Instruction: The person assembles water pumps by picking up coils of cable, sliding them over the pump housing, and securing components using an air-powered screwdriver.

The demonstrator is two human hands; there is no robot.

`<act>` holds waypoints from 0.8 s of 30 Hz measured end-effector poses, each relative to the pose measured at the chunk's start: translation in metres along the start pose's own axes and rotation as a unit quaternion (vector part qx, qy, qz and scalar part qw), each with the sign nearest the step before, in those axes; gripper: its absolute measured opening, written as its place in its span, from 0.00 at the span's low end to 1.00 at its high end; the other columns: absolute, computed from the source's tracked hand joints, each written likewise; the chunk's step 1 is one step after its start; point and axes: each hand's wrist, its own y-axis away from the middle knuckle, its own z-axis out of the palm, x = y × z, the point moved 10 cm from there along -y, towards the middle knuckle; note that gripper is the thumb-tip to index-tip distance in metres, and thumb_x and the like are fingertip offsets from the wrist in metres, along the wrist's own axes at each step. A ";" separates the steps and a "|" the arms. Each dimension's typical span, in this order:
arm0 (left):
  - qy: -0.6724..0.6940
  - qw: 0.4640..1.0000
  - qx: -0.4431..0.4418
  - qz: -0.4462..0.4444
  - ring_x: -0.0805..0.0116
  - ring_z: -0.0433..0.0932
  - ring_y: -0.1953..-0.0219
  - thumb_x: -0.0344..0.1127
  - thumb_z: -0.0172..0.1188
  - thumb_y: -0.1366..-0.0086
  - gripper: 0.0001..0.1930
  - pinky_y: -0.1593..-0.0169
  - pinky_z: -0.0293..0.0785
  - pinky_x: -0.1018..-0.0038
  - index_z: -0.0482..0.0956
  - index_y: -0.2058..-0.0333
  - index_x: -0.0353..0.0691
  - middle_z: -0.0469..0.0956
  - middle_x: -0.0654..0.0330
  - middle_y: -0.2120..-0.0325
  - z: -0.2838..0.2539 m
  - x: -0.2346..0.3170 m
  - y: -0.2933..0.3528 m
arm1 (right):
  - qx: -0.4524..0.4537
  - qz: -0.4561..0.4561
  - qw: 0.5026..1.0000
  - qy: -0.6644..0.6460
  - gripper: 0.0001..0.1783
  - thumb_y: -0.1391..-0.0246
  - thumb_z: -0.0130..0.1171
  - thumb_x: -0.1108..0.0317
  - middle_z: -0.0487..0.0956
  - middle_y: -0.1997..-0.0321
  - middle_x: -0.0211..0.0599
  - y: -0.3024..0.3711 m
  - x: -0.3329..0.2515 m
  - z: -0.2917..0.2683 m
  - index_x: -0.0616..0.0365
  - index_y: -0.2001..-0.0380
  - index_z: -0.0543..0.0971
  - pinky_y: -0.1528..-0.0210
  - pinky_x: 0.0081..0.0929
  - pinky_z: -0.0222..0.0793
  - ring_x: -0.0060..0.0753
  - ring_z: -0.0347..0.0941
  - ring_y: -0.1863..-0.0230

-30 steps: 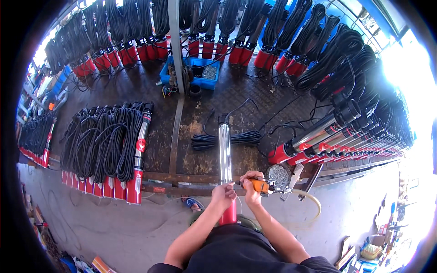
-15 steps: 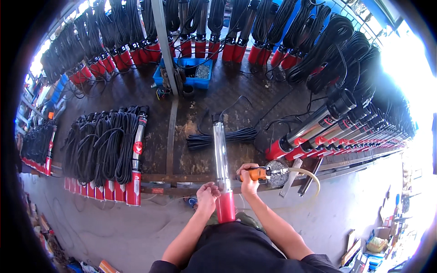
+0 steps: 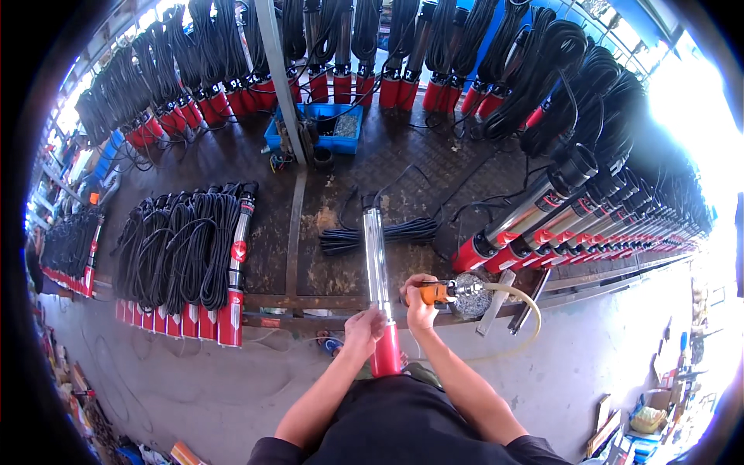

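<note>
- Steel and red, a long pump tube (image 3: 378,287) lies end-on to the person across the rusty bench (image 3: 310,232), its red end cap nearest the body and a black cable (image 3: 380,234) coiled at the far end.
- Left hand (image 3: 364,332) is closed around the tube just above the red cap — half a second ago it sat slightly lower and more open, so the hold has tightened and steadied the piece.
- Right hand (image 3: 419,298) is clenched on an orange power tool (image 3: 442,292) whose wire-brush head (image 3: 470,294) points away to the right, just beside the tube; against the earlier frames the tool has barely shifted (the hose behind it curls off as before). That reads as the tube being braced while the brush is kept at the ready.
- Bench surface is worn, stained metal plate with a rail running down the middle.
- To the left lies a row of pumps (image 3: 186,271) bundled with black cable; to the right, more steel-and-red pumps (image 3: 558,217) are stacked slantwise.
- Farther back — a blue bin (image 3: 325,128) of small parts, and more cabled pumps standing in a long line.
- Below is a pale concrete floor (image 3: 194,387), in bright daylight.
</note>
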 end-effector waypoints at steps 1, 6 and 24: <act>-0.001 1.000 0.005 -0.010 0.73 0.78 0.76 0.34 0.57 0.28 0.09 0.73 0.76 0.79 0.78 0.65 0.34 0.80 0.59 0.74 -0.002 -0.005 -0.002 | 0.020 0.012 1.000 -0.002 0.12 0.46 0.52 0.78 0.75 0.68 0.34 0.003 -0.003 -0.004 0.55 0.58 0.70 0.69 0.19 0.64 0.21 0.68 0.72; 0.034 0.999 0.001 -0.037 0.74 0.77 0.75 0.33 0.55 0.27 0.08 0.72 0.76 0.80 0.77 0.64 0.34 0.78 0.61 0.73 0.006 -0.019 -0.003 | 0.059 0.024 0.994 -0.085 0.16 0.52 0.51 0.82 0.73 0.68 0.38 0.029 -0.033 -0.018 0.59 0.57 0.71 0.61 0.32 0.72 0.31 0.72 0.69; 0.128 0.982 -0.071 -0.119 0.75 0.76 0.76 0.34 0.63 0.31 0.09 0.76 0.72 0.85 0.78 0.65 0.33 0.79 0.61 0.74 0.028 -0.041 0.000 | 0.036 -0.022 0.990 -0.133 0.16 0.53 0.50 0.81 0.73 0.66 0.40 0.031 -0.055 -0.018 0.58 0.59 0.70 0.57 0.36 0.70 0.33 0.69 0.69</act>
